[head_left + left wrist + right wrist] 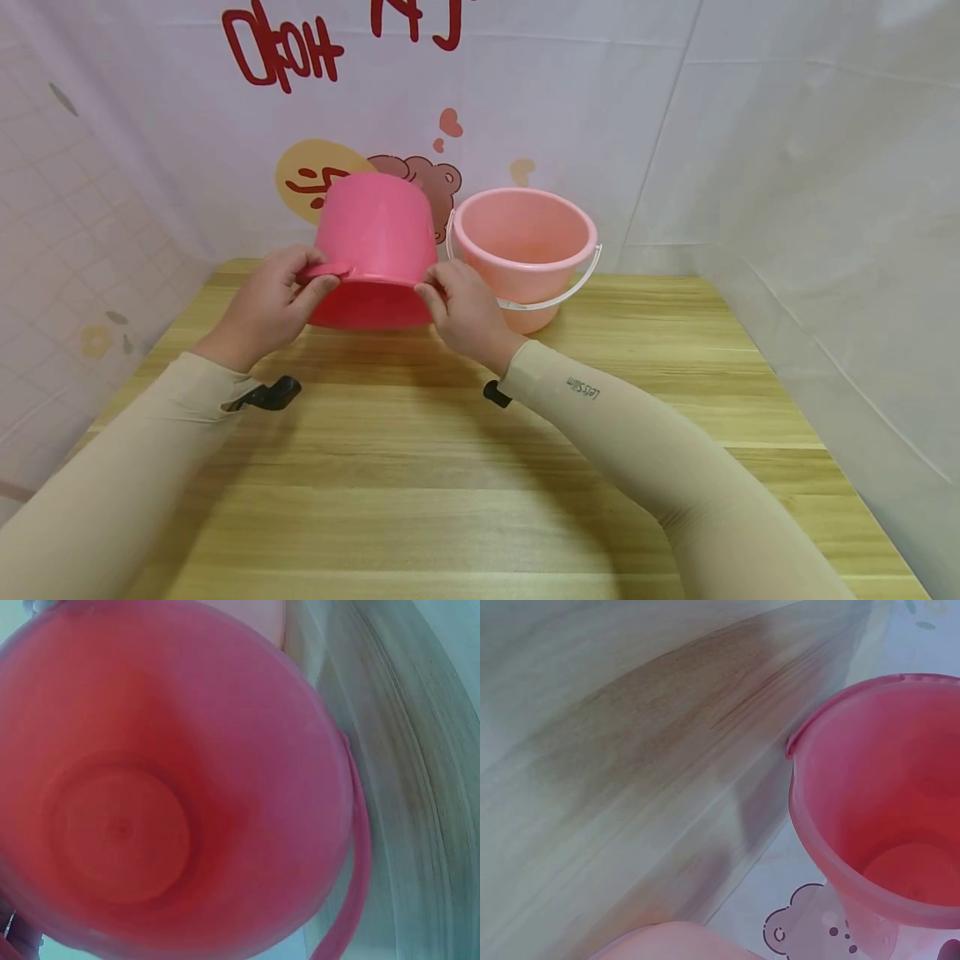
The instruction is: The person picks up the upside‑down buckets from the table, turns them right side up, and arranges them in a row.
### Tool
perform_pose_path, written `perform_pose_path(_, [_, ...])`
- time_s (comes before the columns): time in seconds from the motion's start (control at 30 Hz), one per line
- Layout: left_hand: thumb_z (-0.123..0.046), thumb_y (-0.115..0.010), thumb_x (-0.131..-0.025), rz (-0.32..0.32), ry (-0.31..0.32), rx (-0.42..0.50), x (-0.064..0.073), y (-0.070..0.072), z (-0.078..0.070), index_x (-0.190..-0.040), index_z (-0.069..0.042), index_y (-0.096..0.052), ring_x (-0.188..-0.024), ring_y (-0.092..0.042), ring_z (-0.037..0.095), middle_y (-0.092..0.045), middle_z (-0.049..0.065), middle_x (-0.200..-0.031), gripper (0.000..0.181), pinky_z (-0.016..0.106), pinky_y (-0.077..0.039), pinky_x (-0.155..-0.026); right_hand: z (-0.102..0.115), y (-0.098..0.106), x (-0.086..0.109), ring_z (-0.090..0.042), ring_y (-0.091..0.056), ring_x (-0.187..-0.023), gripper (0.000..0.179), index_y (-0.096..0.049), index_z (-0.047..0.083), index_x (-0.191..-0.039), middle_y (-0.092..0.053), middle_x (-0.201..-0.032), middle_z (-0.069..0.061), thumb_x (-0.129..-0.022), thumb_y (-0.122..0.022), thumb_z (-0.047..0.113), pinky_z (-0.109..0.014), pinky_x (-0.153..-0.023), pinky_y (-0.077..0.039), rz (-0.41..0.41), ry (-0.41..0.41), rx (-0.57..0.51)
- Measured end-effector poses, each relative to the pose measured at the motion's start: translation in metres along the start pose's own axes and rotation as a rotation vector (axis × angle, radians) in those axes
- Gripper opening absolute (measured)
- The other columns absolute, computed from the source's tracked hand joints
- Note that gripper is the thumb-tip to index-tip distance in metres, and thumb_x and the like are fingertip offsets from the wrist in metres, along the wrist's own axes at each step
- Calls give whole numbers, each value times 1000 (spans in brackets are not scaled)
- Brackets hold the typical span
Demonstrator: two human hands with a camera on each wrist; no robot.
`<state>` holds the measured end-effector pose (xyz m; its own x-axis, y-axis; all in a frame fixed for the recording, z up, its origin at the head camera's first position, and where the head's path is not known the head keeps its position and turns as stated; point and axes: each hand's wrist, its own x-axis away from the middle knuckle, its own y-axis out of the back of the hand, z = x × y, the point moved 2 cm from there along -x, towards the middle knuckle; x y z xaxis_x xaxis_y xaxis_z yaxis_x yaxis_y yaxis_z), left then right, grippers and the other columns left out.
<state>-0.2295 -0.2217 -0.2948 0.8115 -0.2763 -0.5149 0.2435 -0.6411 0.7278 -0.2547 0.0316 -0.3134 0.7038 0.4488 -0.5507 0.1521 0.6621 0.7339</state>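
A hot pink bucket (378, 225) is tipped over, its base up toward the wall and its mouth turned down toward me. My left hand (273, 304) pinches its rim on the left, near where the pink handle (362, 847) joins. On the right side of the same rim, my right hand (472, 312) grips with thumb and fingers. The left wrist view looks straight into the bucket, where only its bare inside (120, 832) and round base show. Just right of my right hand stands an upright light pink bucket (517, 287), its white handle (577, 287) hanging down in front.
Both buckets are at the back of a wood-grain table (390, 500). Behind them hangs a white wall cloth (600, 100) with red lettering and a cartoon bear (806, 922). Pale sheets (832, 208) close off the left and right sides.
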Motion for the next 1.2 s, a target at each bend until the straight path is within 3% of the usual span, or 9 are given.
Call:
perform_pose_path(0.2, [-29,-57,-92,-38,-6,9,-3,0,-6,-111,-13,-56,-92,-47,15,-58,0,-100,25,33,-43,-72,-1,1,-1,-10,-43,-75,18,-52,16,-86,-48,-77,4,-95,-49,32,-24,-70,-39,0,-6,-37])
perform_pose_path(0.37, [-25,-58,-91,-73,-51,-8,-5,1,-8,-118,-17,-59,-102,-48,17,-59,1,-110,28,38,-44,-78,-1,2,0,-10,-43,-75,18,-51,16,-87,-47,-78,4,-96,-48,32,-24,-69,-39,-6,-11,-48])
perform_pose_path(0.7, [-20,-60,-90,-63,-112,-71,-5,2,-11,-129,-32,-55,-87,-39,10,-52,-1,-90,41,31,-34,-67,-3,4,0,-10,-44,-75,19,-51,16,-88,-48,-79,4,-96,-48,32,-23,-67,-40,-18,-18,-65])
perform_pose_path(1.0, [-18,-65,-86,-49,-136,-139,-8,4,-12,-129,-33,-54,-85,-39,11,-49,-1,-88,47,30,-35,-63,-1,6,1,-10,-44,-75,18,-53,15,-90,-49,-80,3,-96,-48,31,-23,-67,-40,-23,-4,-81])
perform_pose_path(1.2, [-19,-64,-87,-56,-134,-170,-11,6,-14,-130,-33,-54,-83,-39,12,-48,-1,-85,46,30,-35,-62,-1,6,1,-8,-46,-79,18,-56,14,-102,-52,-87,5,-96,-49,29,-22,-70,-42,-25,17,-82])
